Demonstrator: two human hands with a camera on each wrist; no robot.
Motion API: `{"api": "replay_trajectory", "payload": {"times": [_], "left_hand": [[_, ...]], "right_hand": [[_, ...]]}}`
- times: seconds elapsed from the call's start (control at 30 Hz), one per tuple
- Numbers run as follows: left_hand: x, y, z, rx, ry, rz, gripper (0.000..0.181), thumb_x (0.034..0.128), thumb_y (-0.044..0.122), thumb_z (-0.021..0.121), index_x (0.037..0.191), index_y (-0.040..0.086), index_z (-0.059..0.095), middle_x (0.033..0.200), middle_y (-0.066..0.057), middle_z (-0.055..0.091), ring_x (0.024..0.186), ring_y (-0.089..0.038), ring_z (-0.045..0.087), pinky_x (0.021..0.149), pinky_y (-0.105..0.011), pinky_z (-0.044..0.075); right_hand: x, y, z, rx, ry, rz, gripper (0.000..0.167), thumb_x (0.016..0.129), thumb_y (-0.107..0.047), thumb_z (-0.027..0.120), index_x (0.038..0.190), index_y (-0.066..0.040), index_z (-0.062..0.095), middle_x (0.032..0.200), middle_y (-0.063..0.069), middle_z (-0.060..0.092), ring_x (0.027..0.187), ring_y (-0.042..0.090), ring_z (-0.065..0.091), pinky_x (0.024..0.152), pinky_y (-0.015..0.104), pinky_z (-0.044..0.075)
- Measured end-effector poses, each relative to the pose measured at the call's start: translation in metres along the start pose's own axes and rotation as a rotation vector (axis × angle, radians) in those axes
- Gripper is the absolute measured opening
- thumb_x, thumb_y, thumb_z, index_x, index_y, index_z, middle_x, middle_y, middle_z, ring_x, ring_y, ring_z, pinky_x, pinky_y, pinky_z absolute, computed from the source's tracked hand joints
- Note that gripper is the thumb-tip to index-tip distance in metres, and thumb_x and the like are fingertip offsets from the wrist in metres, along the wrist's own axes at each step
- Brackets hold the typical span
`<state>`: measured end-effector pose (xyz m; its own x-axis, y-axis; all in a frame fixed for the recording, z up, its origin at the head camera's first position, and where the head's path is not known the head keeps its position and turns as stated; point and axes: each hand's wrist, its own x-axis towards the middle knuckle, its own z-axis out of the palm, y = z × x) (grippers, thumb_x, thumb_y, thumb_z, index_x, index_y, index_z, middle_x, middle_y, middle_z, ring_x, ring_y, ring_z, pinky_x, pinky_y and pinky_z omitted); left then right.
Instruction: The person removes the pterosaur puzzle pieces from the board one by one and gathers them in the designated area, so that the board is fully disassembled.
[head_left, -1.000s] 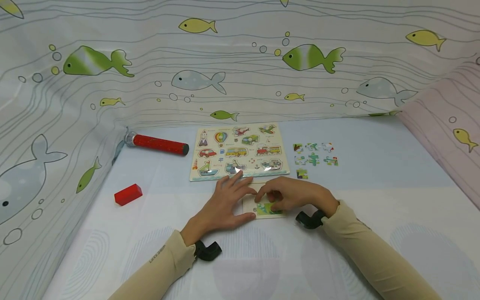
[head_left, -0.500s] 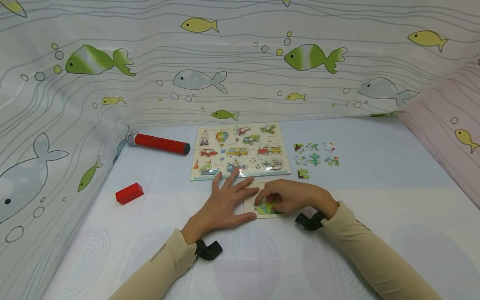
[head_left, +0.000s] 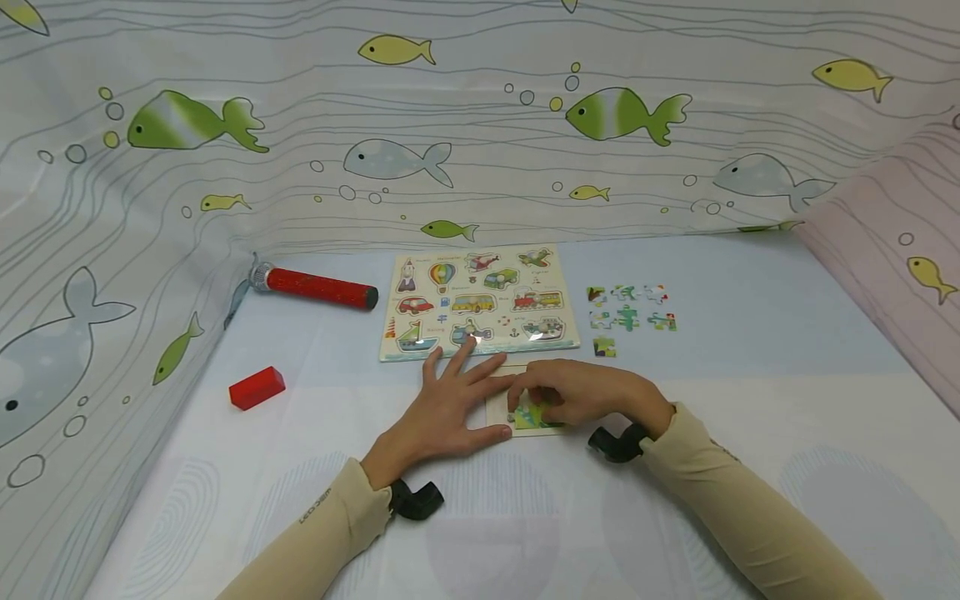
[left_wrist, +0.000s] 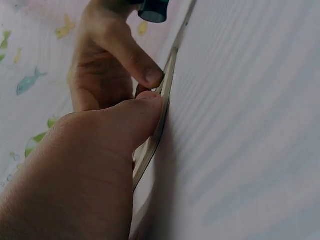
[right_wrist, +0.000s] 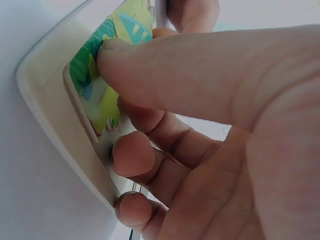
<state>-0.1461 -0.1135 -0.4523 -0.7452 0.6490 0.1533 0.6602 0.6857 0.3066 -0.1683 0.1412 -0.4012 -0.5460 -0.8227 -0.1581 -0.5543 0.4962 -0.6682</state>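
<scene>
A small cream puzzle tray lies between the two hands, with green jigsaw pieces joined along its near side. My left hand rests with fingers spread at the tray's left side, its thumb against the tray's edge in the left wrist view. My right hand is bent over the tray, index finger and thumb down on a green puzzle piece. Seen from the right wrist, the thumb presses that piece while the other fingers curl beneath. Part of the tray is hidden under the right hand.
Behind the tray lies a vehicle picture board. Several loose jigsaw pieces sit in rows to its right. On the left are a red microphone-shaped tube and a red block. Fish-patterned cloth rises at the back.
My left hand's fingers have spread wider over the tray's left side. The right hand keeps its place on the green pieces, with only slight finger movement.
</scene>
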Motion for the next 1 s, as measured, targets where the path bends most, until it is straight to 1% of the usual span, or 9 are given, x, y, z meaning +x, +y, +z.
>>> {"api": "replay_trajectory", "payload": {"times": [0.1,0.23,0.33,0.53,0.83,1.0], "left_hand": [[0.0,0.0,0.0,0.002,-0.002,0.0,0.068,0.0893,0.068,0.058,0.15,0.04,0.048,0.165,0.007,0.036,0.16,-0.035,0.01,0.116,-0.072,0.005],[0.0,0.0,-0.001,-0.003,-0.003,0.0,0.069,0.0893,0.068,0.058,0.151,0.039,0.049,0.165,0.007,0.037,0.16,-0.034,0.01,0.116,-0.072,0.005],[0.0,0.0,-0.001,-0.005,-0.001,0.001,0.069,0.0891,0.068,0.058,0.15,0.038,0.049,0.165,0.007,0.037,0.16,-0.035,0.01,0.116,-0.072,0.005],[-0.001,0.0,0.0,-0.012,0.002,0.002,0.068,0.0893,0.068,0.058,0.15,0.038,0.05,0.165,0.006,0.038,0.16,-0.035,0.011,0.116,-0.072,0.005],[0.0,0.001,-0.001,-0.012,0.002,0.0,0.068,0.0893,0.067,0.058,0.15,0.038,0.05,0.165,0.006,0.038,0.16,-0.036,0.012,0.116,-0.072,0.005],[0.0,0.001,-0.001,-0.011,0.003,0.003,0.067,0.0894,0.067,0.058,0.15,0.038,0.05,0.164,0.006,0.038,0.16,-0.036,0.012,0.116,-0.072,0.006]], "right_hand": [[0.0,0.0,0.0,0.013,0.006,-0.007,0.037,0.09,0.003,0.066,0.115,-0.023,0.068,0.094,0.001,0.059,0.083,0.016,0.053,0.076,0.027,0.047],[0.001,0.003,0.0,0.056,0.005,-0.035,0.038,0.088,0.007,0.063,0.115,-0.02,0.067,0.095,0.002,0.06,0.082,0.016,0.053,0.074,0.028,0.047],[0.001,0.007,0.0,0.101,-0.001,-0.05,0.036,0.089,0.006,0.063,0.114,-0.02,0.067,0.092,0.004,0.06,0.076,0.013,0.051,0.07,0.025,0.045],[0.001,0.011,0.0,0.177,-0.013,-0.056,0.03,0.094,0.001,0.063,0.114,-0.02,0.068,0.087,-0.002,0.06,0.068,0.009,0.05,0.064,0.022,0.044],[0.001,0.01,-0.001,0.204,-0.018,-0.055,0.027,0.095,-0.001,0.064,0.115,-0.019,0.068,0.085,-0.002,0.059,0.067,0.01,0.049,0.063,0.021,0.042],[0.0,0.011,-0.001,0.208,-0.002,-0.067,0.027,0.094,-0.001,0.066,0.114,-0.018,0.069,0.086,0.0,0.06,0.069,0.01,0.051,0.064,0.023,0.045]]}}
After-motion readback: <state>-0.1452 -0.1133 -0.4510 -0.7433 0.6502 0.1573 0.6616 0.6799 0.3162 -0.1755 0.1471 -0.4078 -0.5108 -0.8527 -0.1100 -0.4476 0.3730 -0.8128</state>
